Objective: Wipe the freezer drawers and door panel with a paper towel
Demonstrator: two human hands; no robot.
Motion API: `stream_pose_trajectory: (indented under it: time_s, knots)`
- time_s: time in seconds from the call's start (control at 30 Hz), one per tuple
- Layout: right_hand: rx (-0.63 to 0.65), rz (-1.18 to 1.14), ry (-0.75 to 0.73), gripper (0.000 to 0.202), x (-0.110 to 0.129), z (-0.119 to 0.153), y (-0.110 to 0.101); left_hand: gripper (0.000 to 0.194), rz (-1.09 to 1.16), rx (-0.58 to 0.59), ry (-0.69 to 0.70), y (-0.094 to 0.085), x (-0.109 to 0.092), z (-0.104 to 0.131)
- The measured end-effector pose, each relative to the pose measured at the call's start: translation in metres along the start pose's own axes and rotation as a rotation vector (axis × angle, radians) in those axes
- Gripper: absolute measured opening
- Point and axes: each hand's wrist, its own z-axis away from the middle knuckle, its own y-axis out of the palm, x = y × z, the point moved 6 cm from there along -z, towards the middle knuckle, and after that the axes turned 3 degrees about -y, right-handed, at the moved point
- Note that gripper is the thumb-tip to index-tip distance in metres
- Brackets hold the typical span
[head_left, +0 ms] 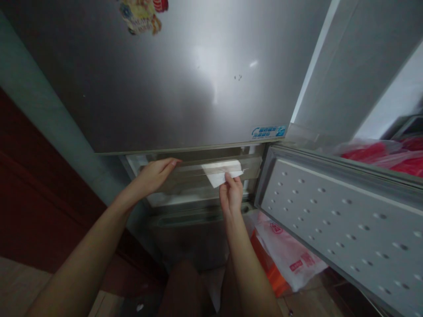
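My right hand (231, 189) pinches a white tissue or cloth (221, 171), which lies against the front of a clear drawer (188, 172) in an opened fridge compartment. My left hand (158, 174) is closed over the top edge of that same drawer front, near its left end. Above both hands is the silver upper fridge door (158, 88), which is shut. The compartment's door (330, 220) stands swung out to the right, its dimpled inner side showing.
White and red plastic bags (291, 255) lie on the floor beneath the opened door. More red bags (390, 154) are behind it at the right. A lower fridge front (191, 242) is below the compartment. Dark red wood panels (39, 189) stand at the left.
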Motion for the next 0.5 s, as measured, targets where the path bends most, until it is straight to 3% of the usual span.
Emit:
stream_pose_trajectory:
  time_s: [0.13,0.37,0.5]
  knots:
    - [-0.007,0.0,-0.004,0.023,-0.003,0.003,0.003,0.057,-0.01,-0.015,0.01,0.0,0.0,0.0]
    - [0.005,0.001,0.056,0.019,-0.043,0.026,0.022,0.058,-0.001,-0.027,0.006,0.0,-0.003,0.001]
    - [0.026,0.01,0.071,0.019,-0.048,0.029,0.024,0.06,0.007,-0.013,0.003,0.0,-0.003,0.0]
